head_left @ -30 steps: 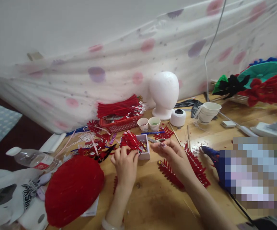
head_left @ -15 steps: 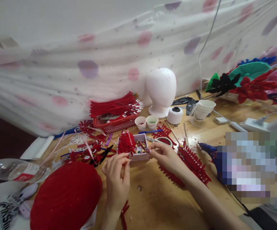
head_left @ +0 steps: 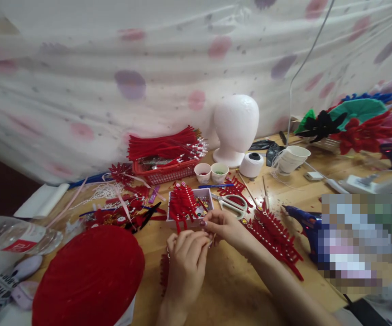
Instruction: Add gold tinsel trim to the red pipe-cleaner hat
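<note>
My left hand (head_left: 187,260) is closed, its bent fingers brought up to my right hand's fingertips. My right hand (head_left: 225,227) pinches with thumb and fingers; whatever is between the fingertips is too small to make out. A fuzzy red strip (head_left: 164,274) shows beside my left wrist, partly hidden behind it; I cannot tell whether the hand holds it. Just beyond the hands stands a small white box (head_left: 201,219) with colourful small pieces in it. A red fuzzy piece with a row of white beads (head_left: 183,201) rests over the box's left part.
Scissors (head_left: 231,203), a blue pen (head_left: 216,185) and two paper cups (head_left: 203,173) lie beyond the box. Beaded red pieces (head_left: 274,237) and a glue gun (head_left: 304,222) are at right. A red basket (head_left: 169,171), foam head (head_left: 236,129) and red round cushion-like piece (head_left: 89,276) stand around.
My left hand has moved right and now meets my right hand's fingertips. The red strip beside my left wrist shows more on its left side. The view has shifted slightly.
</note>
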Tool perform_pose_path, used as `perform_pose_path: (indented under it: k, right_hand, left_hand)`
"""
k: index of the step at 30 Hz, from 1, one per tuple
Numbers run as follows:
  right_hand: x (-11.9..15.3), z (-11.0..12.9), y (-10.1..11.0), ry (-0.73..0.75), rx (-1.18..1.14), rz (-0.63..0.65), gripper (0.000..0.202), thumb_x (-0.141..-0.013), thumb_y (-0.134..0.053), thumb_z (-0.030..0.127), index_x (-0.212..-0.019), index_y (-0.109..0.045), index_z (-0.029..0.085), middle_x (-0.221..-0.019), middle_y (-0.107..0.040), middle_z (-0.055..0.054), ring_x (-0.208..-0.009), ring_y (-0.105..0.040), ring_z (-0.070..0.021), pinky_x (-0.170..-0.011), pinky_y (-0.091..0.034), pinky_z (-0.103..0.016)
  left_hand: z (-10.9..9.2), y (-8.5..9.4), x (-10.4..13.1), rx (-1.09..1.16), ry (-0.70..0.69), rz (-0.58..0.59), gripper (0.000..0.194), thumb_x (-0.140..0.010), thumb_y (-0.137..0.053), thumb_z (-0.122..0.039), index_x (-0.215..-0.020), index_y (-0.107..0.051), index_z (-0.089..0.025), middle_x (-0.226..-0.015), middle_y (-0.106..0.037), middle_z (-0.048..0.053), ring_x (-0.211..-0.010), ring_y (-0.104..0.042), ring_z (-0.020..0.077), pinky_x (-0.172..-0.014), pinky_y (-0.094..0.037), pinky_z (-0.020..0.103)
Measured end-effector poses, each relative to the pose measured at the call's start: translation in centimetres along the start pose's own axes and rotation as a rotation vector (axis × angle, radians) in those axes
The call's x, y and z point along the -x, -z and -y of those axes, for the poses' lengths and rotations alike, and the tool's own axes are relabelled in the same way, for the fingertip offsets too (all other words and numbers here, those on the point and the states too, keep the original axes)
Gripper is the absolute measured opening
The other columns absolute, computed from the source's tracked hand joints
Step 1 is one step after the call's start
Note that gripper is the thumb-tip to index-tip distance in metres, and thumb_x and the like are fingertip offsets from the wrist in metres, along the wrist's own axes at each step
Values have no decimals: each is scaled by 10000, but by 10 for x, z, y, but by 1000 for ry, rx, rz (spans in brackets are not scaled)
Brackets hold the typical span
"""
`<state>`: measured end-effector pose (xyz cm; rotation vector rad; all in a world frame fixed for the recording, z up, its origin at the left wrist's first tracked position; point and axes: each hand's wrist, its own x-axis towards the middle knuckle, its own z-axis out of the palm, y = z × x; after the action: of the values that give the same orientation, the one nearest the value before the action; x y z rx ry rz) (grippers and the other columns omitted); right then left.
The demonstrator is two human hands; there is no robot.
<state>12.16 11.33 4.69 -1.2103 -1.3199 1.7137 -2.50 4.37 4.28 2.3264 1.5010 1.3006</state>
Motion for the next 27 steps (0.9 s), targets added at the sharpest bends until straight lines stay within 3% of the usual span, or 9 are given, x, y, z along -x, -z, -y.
perform_pose_path:
  k: [3,8,13,19,21,23,25,27]
  right_hand:
    - [7,-1,7,39,28,-100,398,-664,-710,554,-751,-591,184,-559,-604,25,-467,-568,-120,-449,-486,-243]
    - [15,1,27,139,96,-351,289,-757,-706,450,-819,-686,168,-733,-702,-45,-614,-629,-154,-546,-497,-268]
    - [19,6,40,298,0,-523,341,-763,-756,434,-979,-709,175,-842,-759,-70,-771,-703,-196,-671,-553,-308]
    - [53,29,44,565,-272,-877,249,-734,-846,343,-919,-724,231,-812,-783,4,-743,-737,-107,-677,-576,-165]
    - [67,37,45,624,-274,-964,226,-722,-862,324,-879,-725,238,-760,-775,27,-688,-733,-88,-649,-574,-128]
    - [77,41,44,643,-232,-932,196,-721,-865,304,-842,-725,241,-714,-763,38,-621,-723,-88,-618,-585,-131]
    - [84,42,40,609,-166,-776,149,-741,-847,285,-822,-730,240,-689,-757,30,-572,-716,-106,-560,-591,-152]
    - [86,39,35,566,-53,-591,83,-782,-803,262,-834,-742,240,-702,-762,10,-572,-721,-132,-521,-590,-180]
  left_hand:
    - [4,5,-3,-16,-58,8,220,-930,-545,-74,-997,-659,-249,-1004,-771,-17,-926,-645,180,-904,-333,362]
    - [16,19,-17,-152,-106,-4,289,-919,-535,-45,-1146,-620,-202,-1050,-758,41,-984,-639,197,-924,-385,373]
    - [22,10,-32,-404,-37,-5,285,-897,-615,-126,-1163,-661,-216,-1183,-712,100,-1075,-602,300,-933,-365,479]
    - [25,4,-31,-386,20,2,247,-902,-612,-164,-1129,-689,-225,-1239,-686,123,-1161,-568,344,-969,-353,548]
    - [17,4,-32,-233,77,-21,322,-898,-635,-215,-1220,-647,-229,-1251,-684,119,-1187,-564,333,-1022,-342,552]
    - [2,2,-34,86,213,50,493,-876,-685,-310,-1350,-557,-272,-1335,-641,101,-1230,-552,311,-1074,-343,529]
    - [-20,-4,-35,588,413,233,672,-850,-707,-431,-1456,-432,-333,-1442,-558,84,-1233,-568,282,-1066,-403,480]
    - [-40,-10,-34,1154,593,412,736,-821,-684,-565,-1469,-420,-336,-1457,-539,101,-1172,-618,278,-993,-485,445]
